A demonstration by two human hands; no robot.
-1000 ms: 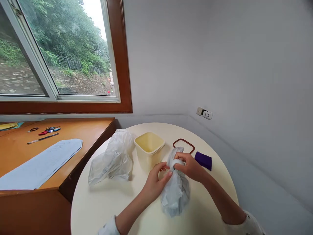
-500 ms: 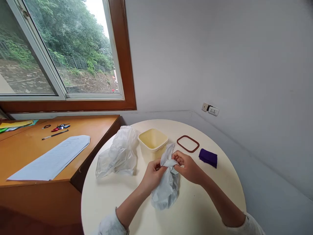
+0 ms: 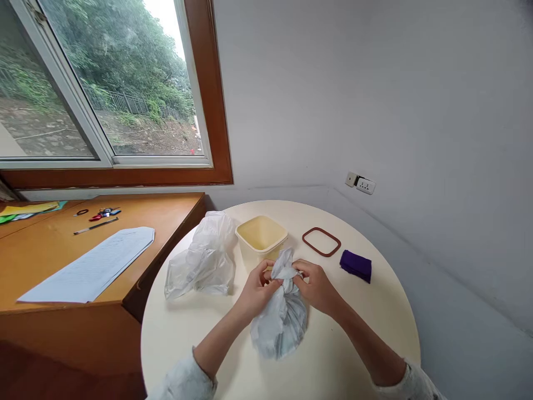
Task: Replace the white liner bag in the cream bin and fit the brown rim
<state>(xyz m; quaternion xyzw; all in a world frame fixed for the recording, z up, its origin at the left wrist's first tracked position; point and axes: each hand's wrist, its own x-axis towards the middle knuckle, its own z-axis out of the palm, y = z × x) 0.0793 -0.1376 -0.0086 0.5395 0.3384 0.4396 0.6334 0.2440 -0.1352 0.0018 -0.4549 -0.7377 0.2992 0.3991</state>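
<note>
A filled, pale grey plastic bag (image 3: pixel 280 325) rests on the round cream table (image 3: pixel 362 328). My left hand (image 3: pixel 255 291) and my right hand (image 3: pixel 315 284) both pinch the bag's gathered, twisted neck at its top, fingers closed on it. Just behind the hands stands an open cream square tub (image 3: pixel 261 239). A second, crumpled clear plastic bag (image 3: pixel 204 258) lies to the tub's left.
A brown rectangular ring (image 3: pixel 321 241) and a folded purple cloth (image 3: pixel 356 265) lie on the table's right side. A wooden desk (image 3: pixel 50 311) at left carries a paper sheet (image 3: pixel 91 266), a pen (image 3: pixel 95 225) and small items. Wall sockets (image 3: pixel 361 183) sit on the right wall.
Both hands have kept working the bag's neck, which now looks more tightly twisted; the bag has shifted slightly left and toward me. The camera view has drifted a little.
</note>
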